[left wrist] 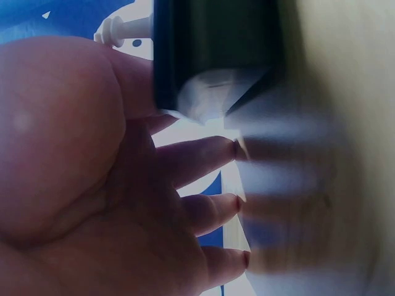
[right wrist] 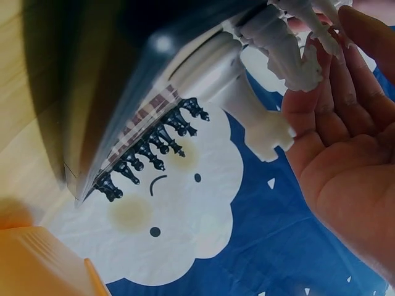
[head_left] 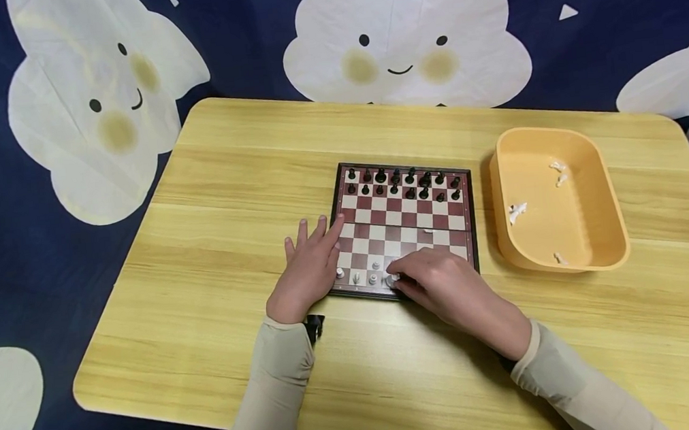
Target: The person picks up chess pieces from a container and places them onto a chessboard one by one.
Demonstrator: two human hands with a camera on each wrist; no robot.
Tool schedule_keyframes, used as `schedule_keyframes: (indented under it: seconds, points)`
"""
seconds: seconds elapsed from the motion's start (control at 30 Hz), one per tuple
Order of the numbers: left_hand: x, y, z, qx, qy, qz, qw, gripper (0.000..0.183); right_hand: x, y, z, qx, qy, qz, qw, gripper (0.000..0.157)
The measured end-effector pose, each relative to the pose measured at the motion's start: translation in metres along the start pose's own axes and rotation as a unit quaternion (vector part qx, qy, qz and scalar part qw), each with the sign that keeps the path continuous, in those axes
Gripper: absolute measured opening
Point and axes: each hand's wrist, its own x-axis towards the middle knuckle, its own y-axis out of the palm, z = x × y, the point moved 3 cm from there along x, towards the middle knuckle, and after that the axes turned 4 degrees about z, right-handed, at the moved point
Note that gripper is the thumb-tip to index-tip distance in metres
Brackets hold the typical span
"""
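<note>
A chessboard with a dark rim lies on the table. Black chess pieces fill two rows at its far side, while several white pieces stand along the near edge. At the left rim rests my left hand, fingers spread and straight, holding nothing. Over the near rows, my right hand pinches a white chess piece, mostly covered by the fingers. In the right wrist view, a white rook and a white knight stand beside the right hand's fingers.
Right of the board stands an orange plastic bin holding several white pieces. A small white piece is near the board's middle fold. The wooden table has rounded corners, and a dark blue cloud-print cloth hangs behind it.
</note>
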Motion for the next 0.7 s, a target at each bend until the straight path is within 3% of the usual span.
schedule_keyframes:
  seconds: [0.5,0.7]
  points:
    - [0.0011,0.0008,0.0005,0.002,0.000,0.001,1.0000,0.054,0.0003,0.0011,0.0003,-0.004,0.004,-0.006,1.000,0.014]
    - [0.0007,0.0012,0.0007,0.000,0.000,0.001,1.0000,0.054,-0.0006,0.0001,0.0000,-0.005,0.021,0.011,1.000,0.032]
